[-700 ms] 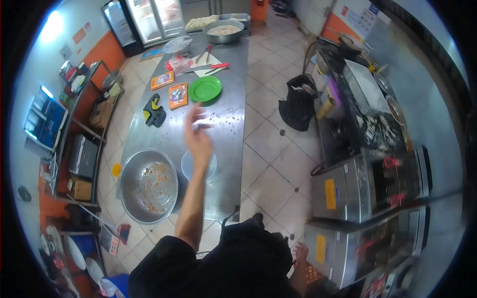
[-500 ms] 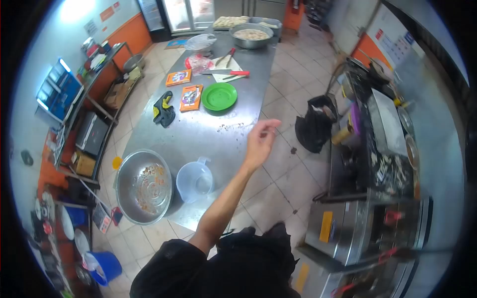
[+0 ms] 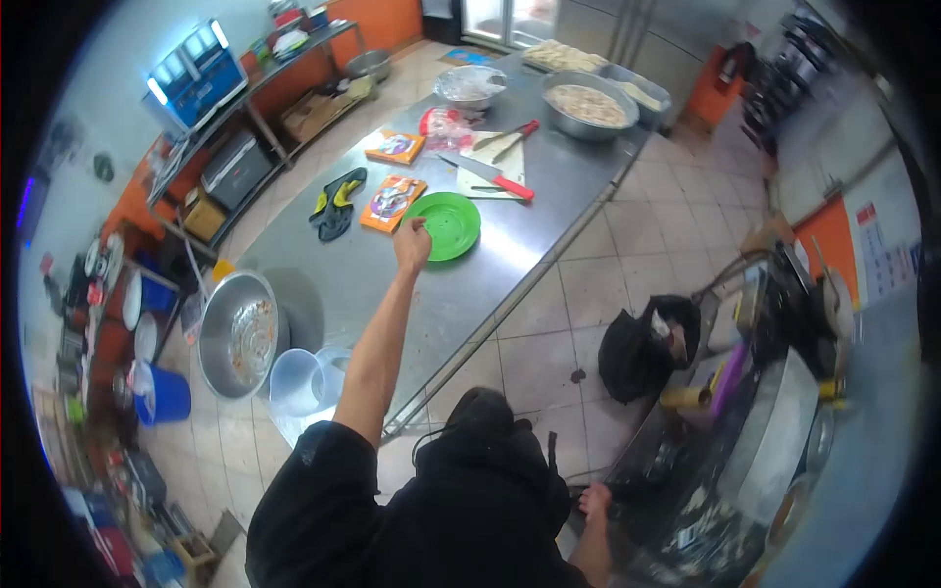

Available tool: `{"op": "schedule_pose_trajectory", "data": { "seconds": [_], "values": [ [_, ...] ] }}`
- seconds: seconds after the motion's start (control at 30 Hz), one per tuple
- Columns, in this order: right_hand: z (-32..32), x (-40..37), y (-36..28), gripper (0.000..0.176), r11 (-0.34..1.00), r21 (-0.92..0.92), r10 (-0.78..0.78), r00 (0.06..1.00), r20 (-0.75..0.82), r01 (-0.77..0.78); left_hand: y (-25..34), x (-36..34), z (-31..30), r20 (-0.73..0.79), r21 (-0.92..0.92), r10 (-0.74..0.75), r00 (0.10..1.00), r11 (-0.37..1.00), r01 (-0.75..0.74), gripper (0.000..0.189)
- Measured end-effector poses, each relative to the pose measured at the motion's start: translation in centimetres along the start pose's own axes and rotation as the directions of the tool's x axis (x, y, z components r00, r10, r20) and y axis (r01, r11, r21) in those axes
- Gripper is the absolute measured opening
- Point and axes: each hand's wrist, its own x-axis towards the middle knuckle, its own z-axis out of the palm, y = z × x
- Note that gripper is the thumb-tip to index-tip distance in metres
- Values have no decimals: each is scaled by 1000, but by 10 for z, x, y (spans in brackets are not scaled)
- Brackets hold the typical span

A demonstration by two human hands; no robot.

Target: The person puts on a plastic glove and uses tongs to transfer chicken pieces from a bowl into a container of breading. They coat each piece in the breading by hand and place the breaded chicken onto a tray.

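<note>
My left hand [image 3: 413, 245] reaches over the steel table, its fingers curled closed at the left rim of a green plate [image 3: 453, 231]. An orange printed packet [image 3: 392, 201] lies against that side of the plate, with a second packet [image 3: 396, 148] behind it. Low at the right, my right hand [image 3: 593, 500] is beside the dark counter; its fingers look curled, and anything in them is hidden. Left of the packets lies a black and yellow item [image 3: 336, 204]. Beyond the plate, a red-handled knife [image 3: 512, 186] rests on a white board [image 3: 502, 157].
A stained steel basin [image 3: 221, 338] and a clear plastic jug [image 3: 294, 382] stand at the table's near left. Filled bowls, including a large metal one [image 3: 590, 127], sit at the far end. A black bag [image 3: 632, 358] hangs near the right counter. Tiled floor [image 3: 534, 367] separates table and counter.
My left hand has moved from beyond the table's right edge onto the plate's left rim. My right hand has come into view. The view has turned to the right.
</note>
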Motion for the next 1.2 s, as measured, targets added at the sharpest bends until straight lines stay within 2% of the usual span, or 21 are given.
{"op": "schedule_pose_trajectory", "data": {
  "seconds": [0.03, 0.1, 0.17, 0.2, 0.27, 0.3, 0.33, 0.4, 0.43, 0.47, 0.53, 0.57, 0.6, 0.67, 0.73, 0.87, 0.93, 1.03, 1.07, 1.13, 1.2],
  "values": [
    [-2, 15, -51, 16, 957, -243, -170, 985, -19, 160, -8, 18, -2, -26, 67, -57, 998, 996, 59, 27],
    [-6, 63, -154, 19, 899, -321, -310, 951, 10, 297, -22, 51, -5, -80, 127, -132, 988, 982, 141, 28],
    [1, 94, -252, 17, 800, -356, -485, 870, 91, 483, -39, 81, -7, -133, 148, -99, 986, 982, 119, 28],
    [14, 99, -299, 17, 816, -255, -515, 853, 83, 518, -47, 98, -5, -153, 151, -114, 982, 979, 137, 28],
    [51, 83, -374, 17, 737, -348, -584, 805, 103, 579, -77, 126, 1, -205, 209, -149, 968, 959, 191, 30],
    [63, 91, -396, 17, 730, -289, -599, 783, 167, 619, -91, 141, 4, -205, 289, -174, 963, 929, 230, 33],
    [76, 101, -419, 18, 720, -229, -614, 755, 230, 655, -107, 150, 10, -214, 293, -192, 958, 923, 251, 33],
    [102, 135, -439, 18, 671, -280, -633, 727, 267, 687, -128, 174, 18, -147, 395, -354, 924, 835, 383, 34],
    [105, 147, -449, 18, 632, -326, -643, 711, 285, 703, -138, 177, 24, -157, 499, -446, 881, 734, 461, 34],
    [116, 135, -461, 19, 640, -385, -580, 747, 326, 665, -146, 172, 27, -165, 494, -480, 862, 716, 494, 34],
    [147, 115, -478, 19, 668, -484, -419, 823, 383, 565, -141, 172, 26, -108, 688, -391, 914, 634, 353, 33],
    [155, 111, -485, 19, 696, -527, -311, 867, 390, 487, -133, 174, 24, -120, 687, -410, 904, 623, 374, 33],
    [164, 109, -492, 19, 690, -540, -297, 869, 395, 482, -123, 175, 21, -66, 689, -474, 878, 615, 383, 31],
    [178, 107, -503, 21, 620, -686, -199, 922, 334, 382, -113, 178, 21, -13, 697, -539, 842, 598, 395, 32],
    [189, 110, -516, 21, 632, -676, -190, 922, 339, 379, -110, 175, 29, -56, 756, -483, 874, 551, 353, 39],
    [213, 114, -547, 22, 619, -700, -170, 931, 324, 357, -96, 170, 39, -62, 746, -524, 850, 541, 388, 46],
    [225, 119, -561, 22, 606, -714, -155, 933, 325, 350, -72, 171, 40, -132, 687, -577, 806, 532, 494, 48],
    [240, 128, -581, 22, 555, -723, -166, 906, 388, 411, -52, 166, 52, -199, 737, -539, 819, 468, 488, 50],
    [245, 131, -587, 22, 557, -709, -176, 896, 408, 432, -63, 162, 56, -203, 735, -543, 815, 465, 493, 50],
    [259, 132, -599, 22, 556, -697, -183, 884, 429, 453, -89, 152, 63, -247, 641, -376, 893, 627, 442, 41],
    [267, 129, -607, 22, 576, -655, -200, 861, 467, 489, -95, 150, 65, -297, 591, -399, 868, 636, 495, 34]
  ]
}}
